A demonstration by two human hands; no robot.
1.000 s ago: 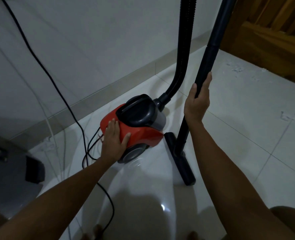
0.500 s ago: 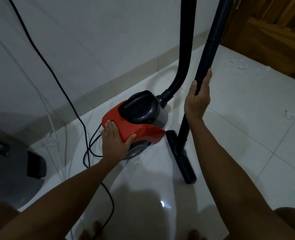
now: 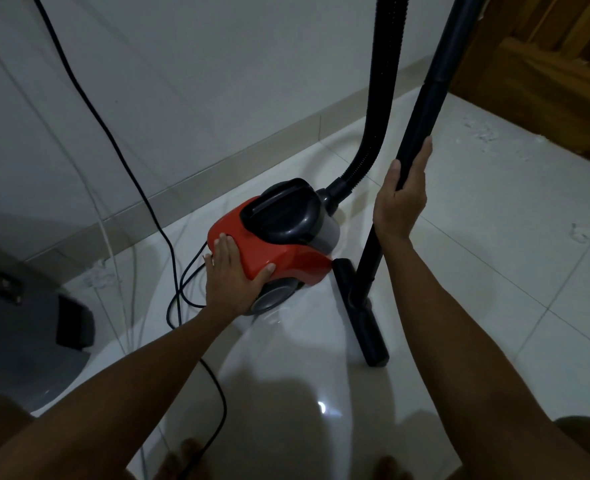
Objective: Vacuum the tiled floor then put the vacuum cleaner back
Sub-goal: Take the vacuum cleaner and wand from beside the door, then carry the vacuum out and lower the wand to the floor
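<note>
- A red and dark grey canister vacuum cleaner [image 3: 279,244] is sitting on the glossy white tiled floor [image 3: 494,271], close to the pale wall [image 3: 217,81] and its grey skirting strip [image 3: 182,199].
- The left hand [image 3: 231,275] is resting on the rear red corner of the canister, its fingers [image 3: 222,245] lying fairly straight over the top and the thumb spreading along the near side.
- The right hand [image 3: 402,199] is gripping the long black rigid wand tube [image 3: 421,123], with the thumb and fingers curling round it while the tube is standing nearly upright.
- The flat black floor nozzle [image 3: 362,317] at the foot of the tube is lying on the tiles just beside the canister's front corner; whether the two are touching is hard to tell.
- A black ribbed flexible hose [image 3: 380,109] is rising from the front of the canister and running out of the top of the view beside the tube.
- A thin black power cord [image 3: 113,140] is hanging down along the wall, looping on the floor behind the canister and trailing toward the person's feet.
- A brown wooden door [image 3: 546,57] is standing at the upper right, with pale specks scattered on the tiles before it.
- A dark grey rounded object [image 3: 16,341] is showing at the left edge, too dim to identify.
</note>
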